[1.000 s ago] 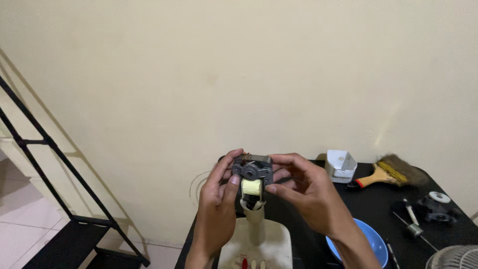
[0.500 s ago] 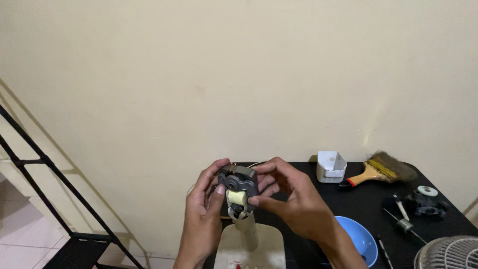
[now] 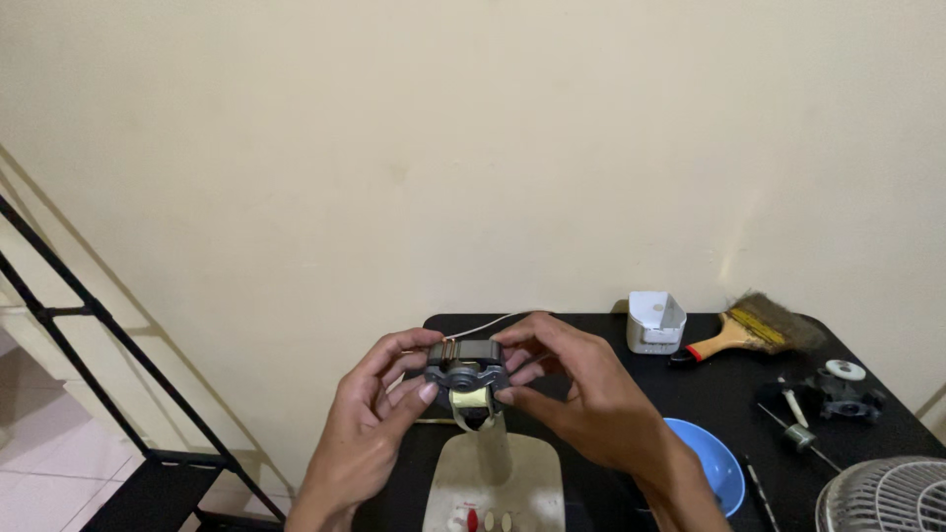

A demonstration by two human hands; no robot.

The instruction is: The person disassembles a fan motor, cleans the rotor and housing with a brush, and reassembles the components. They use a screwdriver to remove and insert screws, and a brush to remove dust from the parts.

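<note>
Both hands grip the small grey motor point(image 3: 466, 369) — left hand point(image 3: 379, 424) and right hand point(image 3: 581, 394) pinch opposite ends, long axis crosswise, apparently above the worktop point(image 3: 729, 394).

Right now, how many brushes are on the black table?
1. The brush lies at the back right of the table, beside the white box. More could be hidden behind the hands or beyond the picture's edge.

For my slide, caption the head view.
Left hand and right hand hold a small grey electric motor above a black table.
</note>
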